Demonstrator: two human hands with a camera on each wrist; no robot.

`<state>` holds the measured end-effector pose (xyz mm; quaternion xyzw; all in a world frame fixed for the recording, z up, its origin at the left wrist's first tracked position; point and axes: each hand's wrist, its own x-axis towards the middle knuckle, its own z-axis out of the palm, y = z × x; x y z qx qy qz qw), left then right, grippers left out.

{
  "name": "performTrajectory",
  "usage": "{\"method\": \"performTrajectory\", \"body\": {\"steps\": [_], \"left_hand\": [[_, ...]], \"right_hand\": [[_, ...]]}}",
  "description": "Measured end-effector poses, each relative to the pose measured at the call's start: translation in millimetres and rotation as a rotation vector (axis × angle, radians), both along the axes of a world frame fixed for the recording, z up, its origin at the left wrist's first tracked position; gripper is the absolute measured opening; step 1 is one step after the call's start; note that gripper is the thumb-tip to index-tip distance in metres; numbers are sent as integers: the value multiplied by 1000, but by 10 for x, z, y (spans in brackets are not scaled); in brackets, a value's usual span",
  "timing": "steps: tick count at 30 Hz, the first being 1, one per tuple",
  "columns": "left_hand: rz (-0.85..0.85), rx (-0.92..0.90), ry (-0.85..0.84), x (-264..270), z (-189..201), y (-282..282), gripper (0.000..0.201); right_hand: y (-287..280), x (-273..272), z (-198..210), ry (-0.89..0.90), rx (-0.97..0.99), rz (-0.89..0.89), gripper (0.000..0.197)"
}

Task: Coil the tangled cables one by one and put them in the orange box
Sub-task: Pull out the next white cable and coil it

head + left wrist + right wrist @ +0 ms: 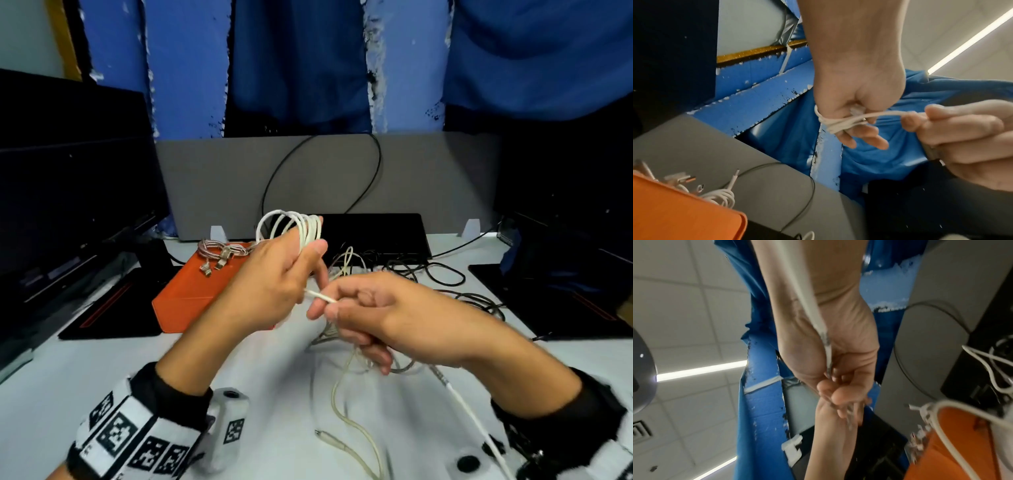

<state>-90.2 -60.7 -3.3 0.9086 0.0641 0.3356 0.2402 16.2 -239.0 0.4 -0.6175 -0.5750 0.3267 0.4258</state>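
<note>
My left hand point(284, 270) is raised above the table and grips a white cable coil point(299, 226) of several loops wound round its fingers. My right hand point(359, 308) is close beside it and pinches the same cable's free run point(322, 296) between thumb and forefinger. In the left wrist view the loops point(836, 123) sit around my left hand point(855, 97), and the strand stretches to my right hand point(962, 138). The rest of the white cable point(472, 414) trails past my right wrist. Behind my left hand lies the orange box point(181, 301), which holds a braided cable point(222, 250).
A tangle of black and pale cables point(442, 277) lies on the white table behind my right hand. A loose beige cable point(352, 421) curls near the front edge. Dark monitors point(68, 188) stand at both sides, with a grey partition point(325, 181) at the back.
</note>
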Motion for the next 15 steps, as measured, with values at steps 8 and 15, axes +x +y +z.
{"method": "performTrajectory", "body": {"steps": [8, 15], "left_hand": [[-686, -659, 293, -143, 70, 26, 41], [-1073, -1222, 61, -1, -48, -205, 26]], "right_hand": [[-62, 203, 112, -530, 357, -398, 16], [55, 57, -117, -441, 431, -467, 47]]}}
